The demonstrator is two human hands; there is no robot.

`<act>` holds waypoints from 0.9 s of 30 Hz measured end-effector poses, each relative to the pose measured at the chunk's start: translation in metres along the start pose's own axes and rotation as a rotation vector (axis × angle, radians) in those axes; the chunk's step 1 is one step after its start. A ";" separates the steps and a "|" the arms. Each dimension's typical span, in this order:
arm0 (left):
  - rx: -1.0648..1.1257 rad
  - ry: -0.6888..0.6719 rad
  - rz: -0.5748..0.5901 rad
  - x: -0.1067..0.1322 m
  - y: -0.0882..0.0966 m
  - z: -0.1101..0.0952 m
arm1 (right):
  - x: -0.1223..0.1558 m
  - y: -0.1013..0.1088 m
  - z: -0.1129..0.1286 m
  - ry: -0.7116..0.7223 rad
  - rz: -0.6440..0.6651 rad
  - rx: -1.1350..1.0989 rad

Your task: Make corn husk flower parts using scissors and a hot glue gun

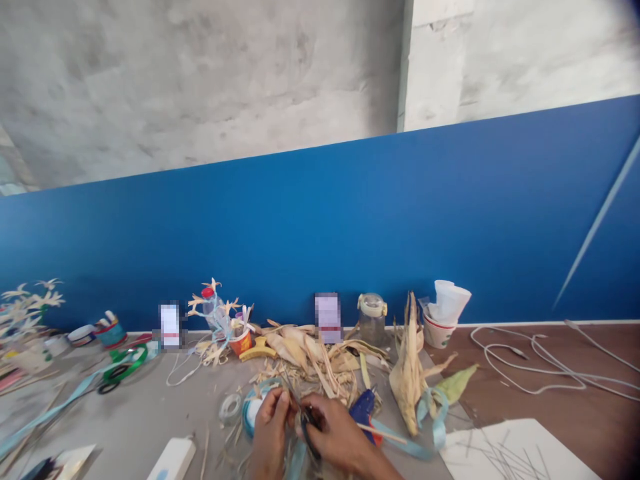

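Note:
My right hand [334, 428] is closed around the dark handles of a pair of scissors [310, 433]. Their blades point up and away, beside the fingers of my left hand [273, 421]. That left hand is pinched together, and whatever lies between its fingertips is too small and blurred to name. Just behind and beside the left hand is a roll of light blue ribbon [249, 415]. Dried corn husks [305, 350] and loose shreds spread out beyond both hands. To the right of my right hand lies a blue glue gun [363, 408].
A roll of clear tape [231, 407] and a white power strip [173, 460] lie at left. Along the blue partition [310, 233] stand a lidded jar [372, 320], a paper cup [440, 331] and husk flowers [215, 313]. Thin wires rest on white paper [555, 440]; a white cable [550, 367] curls behind.

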State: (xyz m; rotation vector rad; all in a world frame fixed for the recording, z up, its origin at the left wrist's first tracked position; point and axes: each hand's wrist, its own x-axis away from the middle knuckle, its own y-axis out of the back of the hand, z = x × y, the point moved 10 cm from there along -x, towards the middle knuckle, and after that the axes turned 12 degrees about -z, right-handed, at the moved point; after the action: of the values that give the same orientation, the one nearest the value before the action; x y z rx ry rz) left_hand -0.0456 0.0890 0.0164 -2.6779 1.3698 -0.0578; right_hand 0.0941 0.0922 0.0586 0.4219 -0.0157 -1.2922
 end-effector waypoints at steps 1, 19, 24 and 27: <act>0.006 0.006 0.040 0.001 -0.003 0.001 | 0.000 0.000 0.001 0.003 0.001 -0.003; -0.032 0.024 0.072 0.001 -0.004 0.001 | 0.002 -0.011 -0.005 -0.077 -0.001 -0.184; -0.020 0.024 0.068 -0.001 -0.003 0.004 | 0.003 -0.012 -0.006 -0.063 -0.004 -0.179; -0.022 0.021 0.074 -0.002 -0.002 0.005 | 0.003 -0.012 -0.007 -0.065 -0.018 -0.179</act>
State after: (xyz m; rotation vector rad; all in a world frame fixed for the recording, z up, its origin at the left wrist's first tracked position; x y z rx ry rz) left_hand -0.0442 0.0922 0.0114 -2.6484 1.4834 -0.0631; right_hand 0.0854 0.0891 0.0475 0.2275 0.0494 -1.3127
